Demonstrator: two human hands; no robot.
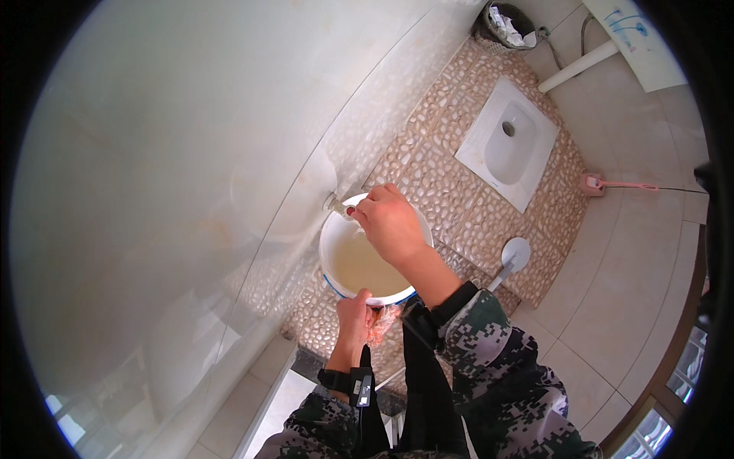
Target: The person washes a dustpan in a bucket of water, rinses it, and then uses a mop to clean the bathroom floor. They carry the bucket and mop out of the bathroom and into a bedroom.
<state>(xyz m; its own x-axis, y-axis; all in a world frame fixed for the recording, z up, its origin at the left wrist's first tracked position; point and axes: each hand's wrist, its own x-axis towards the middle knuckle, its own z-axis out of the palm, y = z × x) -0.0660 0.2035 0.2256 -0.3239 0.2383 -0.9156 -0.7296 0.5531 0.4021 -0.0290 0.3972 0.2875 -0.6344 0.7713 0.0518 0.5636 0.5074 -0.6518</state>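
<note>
A white bucket [328, 252] with a blue band stands under a wall tap [338, 206], and cloudy yellowish liquid [367, 267] lies in it. Over its far rim, the fingers of my right hand [393, 226] are closed on the tap's handle, which shows a red spot. At the near rim is my left hand [352, 318], with its thumb on the bucket's edge and its fingers curled below. An orange and white stringy bundle [384, 324] hangs beside these fingers; I cannot tell whether they hold it too.
A squat toilet [510, 143] is set in the pebbled floor [436, 137]. Behind it are a waste bin [504, 28] with paper and a white pipe [579, 66]. A white disc-headed tool [515, 255] is at right, a pink scoop [593, 183] by the tiled wall. Smooth wall [172, 143] bounds the left.
</note>
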